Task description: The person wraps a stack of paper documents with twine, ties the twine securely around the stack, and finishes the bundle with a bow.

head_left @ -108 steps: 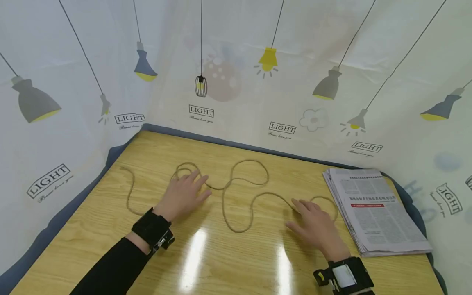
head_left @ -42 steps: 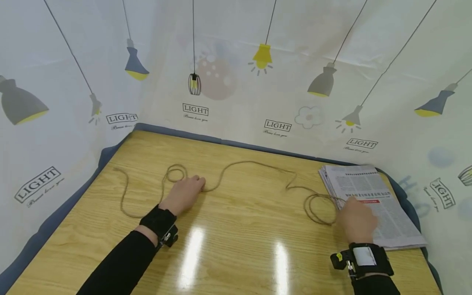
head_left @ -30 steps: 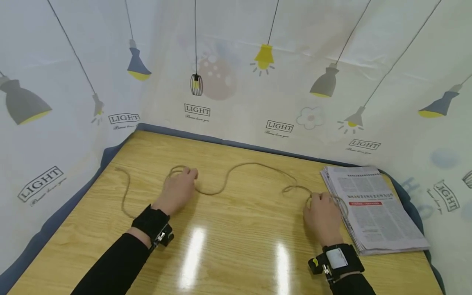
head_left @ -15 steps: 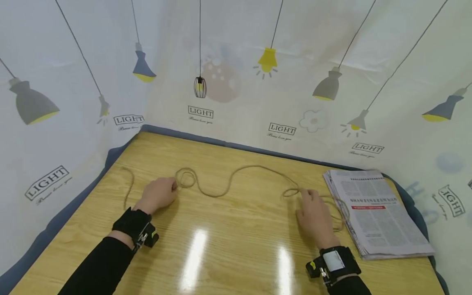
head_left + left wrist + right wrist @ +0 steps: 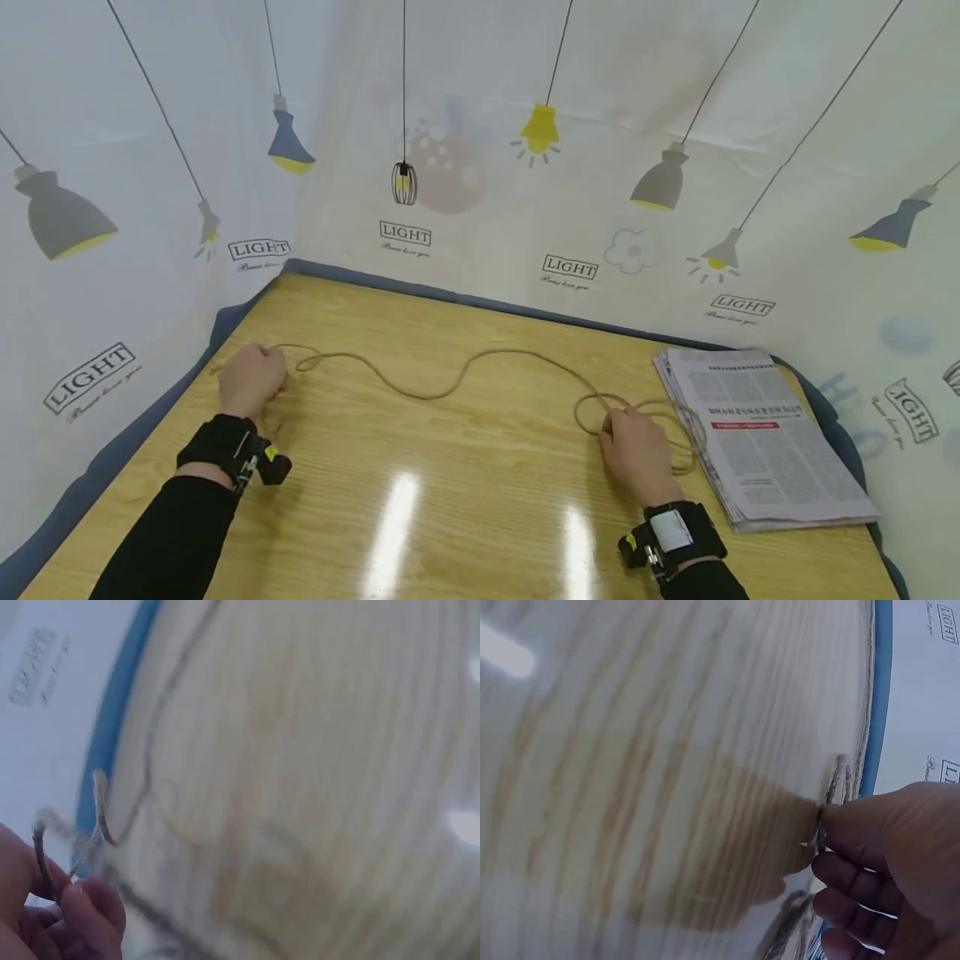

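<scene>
A thin tan cord (image 5: 431,397) winds across the wooden table (image 5: 465,508) in a loose wave. At the table's left side my left hand (image 5: 251,381) pinches the cord between thumb and finger; in the left wrist view a short cord end (image 5: 100,799) sticks up by the fingertips (image 5: 90,904). On the right, my right hand (image 5: 637,446) pinches the cord beside several loose loops (image 5: 678,417), some lying against the newspapers. The right wrist view shows the cord (image 5: 832,795) between thumb and forefinger.
A stack of folded newspapers (image 5: 757,442) lies at the table's right side. A white curtain (image 5: 495,142) printed with lamps stands behind the table, whose edge has a blue-grey border (image 5: 457,297). Light glares off the tabletop.
My left hand has gone left along the table, pulling the coil there out into a near-straight run. My right hand has come back from the newspapers with the cord and now stays near the loops.
</scene>
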`<state>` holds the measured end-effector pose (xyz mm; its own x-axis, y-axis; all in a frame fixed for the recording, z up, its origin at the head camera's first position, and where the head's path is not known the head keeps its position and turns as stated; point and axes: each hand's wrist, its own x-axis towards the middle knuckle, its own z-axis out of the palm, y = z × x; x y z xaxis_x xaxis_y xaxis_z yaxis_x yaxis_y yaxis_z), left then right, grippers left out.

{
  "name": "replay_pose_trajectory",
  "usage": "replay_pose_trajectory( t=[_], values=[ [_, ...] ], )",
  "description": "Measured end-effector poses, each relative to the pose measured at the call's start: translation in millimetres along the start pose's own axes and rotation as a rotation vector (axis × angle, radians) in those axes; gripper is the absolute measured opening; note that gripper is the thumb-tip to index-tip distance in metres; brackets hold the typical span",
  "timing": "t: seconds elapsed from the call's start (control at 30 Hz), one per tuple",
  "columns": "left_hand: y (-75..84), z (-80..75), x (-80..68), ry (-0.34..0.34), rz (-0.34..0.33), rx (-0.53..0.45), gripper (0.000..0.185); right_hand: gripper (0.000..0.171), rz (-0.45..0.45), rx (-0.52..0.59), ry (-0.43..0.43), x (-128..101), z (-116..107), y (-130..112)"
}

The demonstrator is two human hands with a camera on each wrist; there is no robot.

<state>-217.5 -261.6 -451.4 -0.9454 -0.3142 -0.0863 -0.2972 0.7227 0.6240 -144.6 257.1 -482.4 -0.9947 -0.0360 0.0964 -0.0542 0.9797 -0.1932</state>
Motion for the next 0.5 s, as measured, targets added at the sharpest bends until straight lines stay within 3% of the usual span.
replay_pose_trajectory(
  t=[0.1,0.2,0.3,0.4,0.5],
  values=[
    [-14.5,-2.1,4.6,0.005,-0.03,0.21,0.031,0.016,0.024,-0.007,-0.028,-2,-4,4],
    [-14.5,1.3,4.2,0.035,0.005,0.302,0.026,0.023,0.034,0.0,-0.037,-4,-7,6],
    [-6.4,8.8,3.2,0.084,0.194,0.333,0.041,0.027,0.037,-0.005,-0.049,-7,-8,7],
    [7.6,16.7,0.9,0.069,0.409,0.351,0.038,0.025,0.04,-0.019,-0.052,-7,-7,6],
    [18.2,24.6,-2.4,-0.02,0.496,0.425,0.035,0.023,0.042,-0.03,-0.045,-5,-7,3]
  ],
)
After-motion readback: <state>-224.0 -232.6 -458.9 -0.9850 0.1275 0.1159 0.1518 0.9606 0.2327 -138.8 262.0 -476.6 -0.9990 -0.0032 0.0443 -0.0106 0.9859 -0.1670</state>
